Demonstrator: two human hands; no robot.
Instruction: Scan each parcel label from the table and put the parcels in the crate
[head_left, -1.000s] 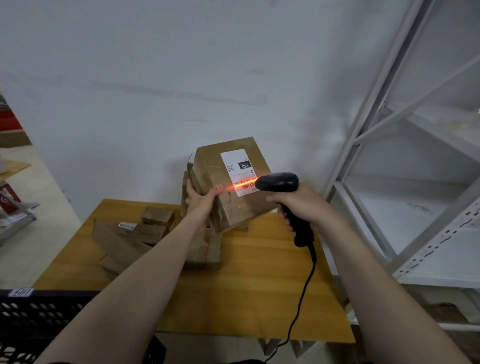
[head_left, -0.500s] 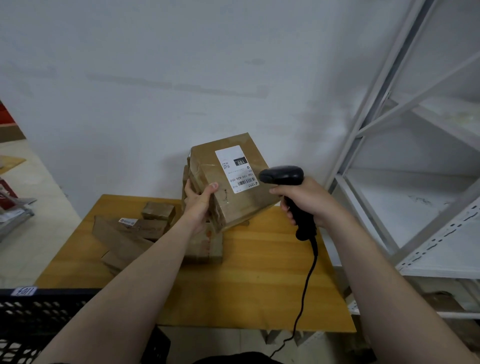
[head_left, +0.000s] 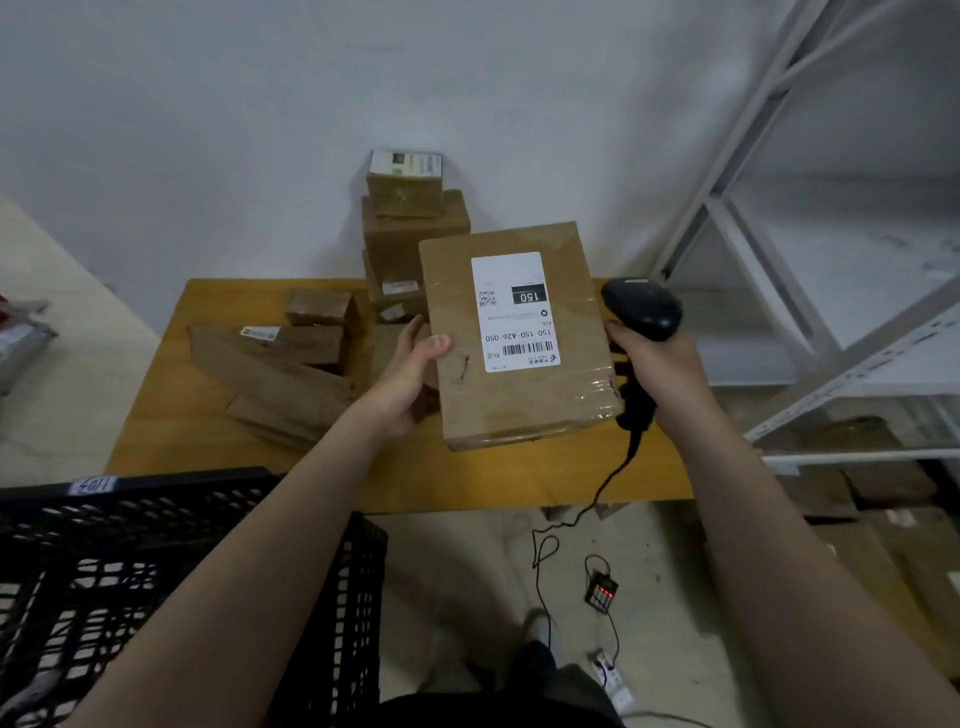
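The left hand grips the labelled parcel by its left edge, thumb on top, holding it label-up above the surface. The right hand is wrapped round the barcode scanner, with no beam showing. The black crate looks empty, though only part of it is in view. A parcel stack and some flat parcels lie unscanned, so I judge most of the work is left.

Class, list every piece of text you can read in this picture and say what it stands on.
"150": white label on the held parcel.
"150 150-A26-050": same label, upside down.
"A26": same label.
Tag on the crate, stack-top label, flat parcel's label: too blurred to read.
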